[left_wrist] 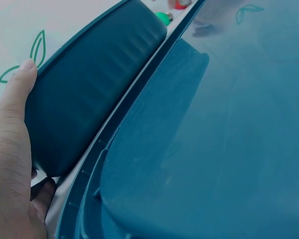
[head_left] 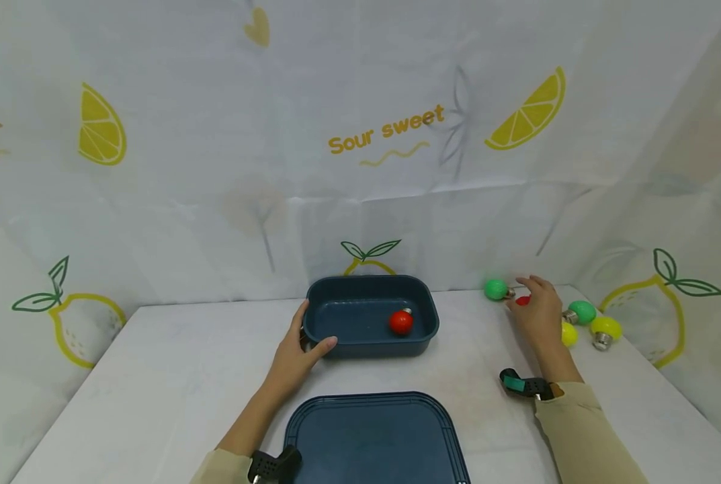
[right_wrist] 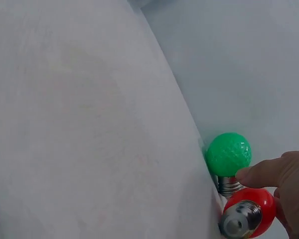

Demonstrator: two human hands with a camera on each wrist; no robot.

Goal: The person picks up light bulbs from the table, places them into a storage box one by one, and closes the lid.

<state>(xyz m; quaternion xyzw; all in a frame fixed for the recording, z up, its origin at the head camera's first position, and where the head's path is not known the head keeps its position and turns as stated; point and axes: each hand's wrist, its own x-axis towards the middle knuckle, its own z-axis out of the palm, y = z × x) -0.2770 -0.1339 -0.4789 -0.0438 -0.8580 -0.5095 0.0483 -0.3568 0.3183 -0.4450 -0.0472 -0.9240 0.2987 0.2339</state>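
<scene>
A dark blue rectangular tub (head_left: 360, 350) stands near the back of the table, with a red light bulb (head_left: 401, 323) inside. My left hand (head_left: 293, 357) grips its left end, thumb at the front; the left wrist view shows the thumb (left_wrist: 24, 82) against its side wall. At the right, my right hand (head_left: 539, 316) reaches around another red bulb (head_left: 523, 300), its fingers extended. In the right wrist view, a fingertip is by the metal base of a green bulb (right_wrist: 229, 154), just above the red bulb (right_wrist: 264, 206); firm contact is unclear.
Right of my right hand lie another green bulb (head_left: 582, 312) and two yellow bulbs (head_left: 606, 327), one partly hidden by the hand. A dark blue tray (head_left: 372, 437) lies at the front, before the tub. White printed cloth (head_left: 360, 215) hangs behind the table.
</scene>
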